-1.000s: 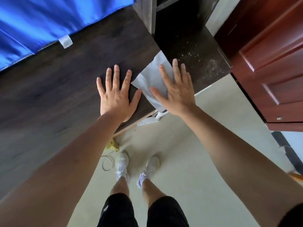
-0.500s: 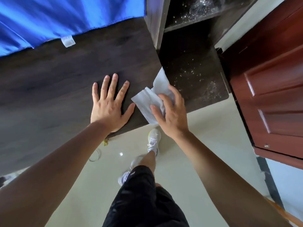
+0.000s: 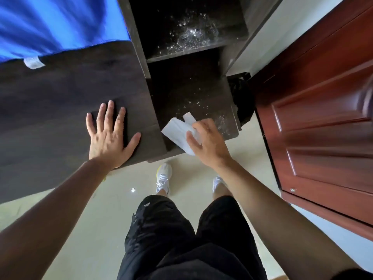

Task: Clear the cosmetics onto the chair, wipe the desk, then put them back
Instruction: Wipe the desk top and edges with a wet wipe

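My left hand (image 3: 110, 138) lies flat, fingers spread, on the dark wooden desk (image 3: 60, 110) near its front edge. To its right, my right hand (image 3: 207, 141) grips a crumpled white wipe (image 3: 177, 132) at the front of the lower shelf surface (image 3: 193, 98), which is speckled with white dust. No cosmetics are in view.
A second dusty shelf (image 3: 187, 35) sits above the lower one. A blue cloth (image 3: 50, 25) covers the far left of the desk. A red-brown wooden door (image 3: 323, 118) stands at the right, with a dark bag (image 3: 243, 102) between it and the shelf. Pale floor lies below.
My right hand has curled round the wipe and carried it right, off the desk top onto the dusty lower shelf. My left hand stays flat on the desk. I stepped right.
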